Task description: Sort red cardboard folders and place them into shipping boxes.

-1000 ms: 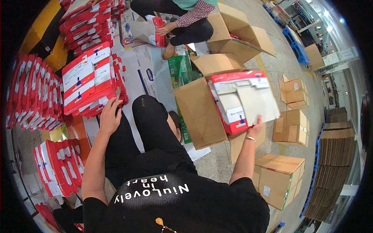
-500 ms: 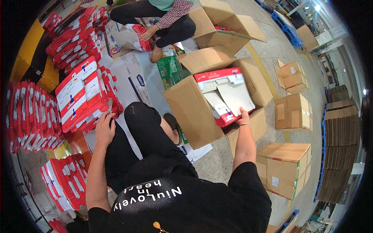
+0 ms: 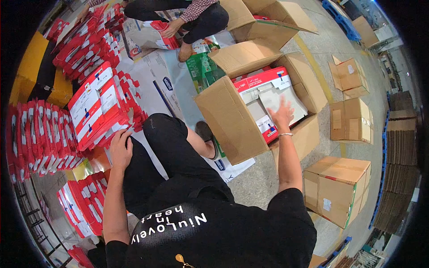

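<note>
My right hand [image 3: 282, 115] is open, fingers spread, over the flat red and white folded cartons [image 3: 254, 81] lying in an open brown cardboard box [image 3: 230, 120]. The cartons' bare grey-white flaps face up under the palm; whether the fingertips touch them I cannot tell. My left hand [image 3: 121, 149] lies by my thigh at the near edge of a tall stack of flat red and white cartons [image 3: 96, 105]. Its fingers are stretched out with the thumb apart, and nothing shows in it.
More carton stacks [image 3: 42, 138] stand to the left. Across from me a seated person's hand [image 3: 172, 28] holds a red carton, beside another open box [image 3: 263, 33]. Brown boxes [image 3: 335, 190] sit on the floor at right, near piled flat cardboard [image 3: 399, 165].
My right hand has let go of the cartons' near edge and spread its fingers over them. The cartons sit deeper in the box. The view has shifted slightly.
</note>
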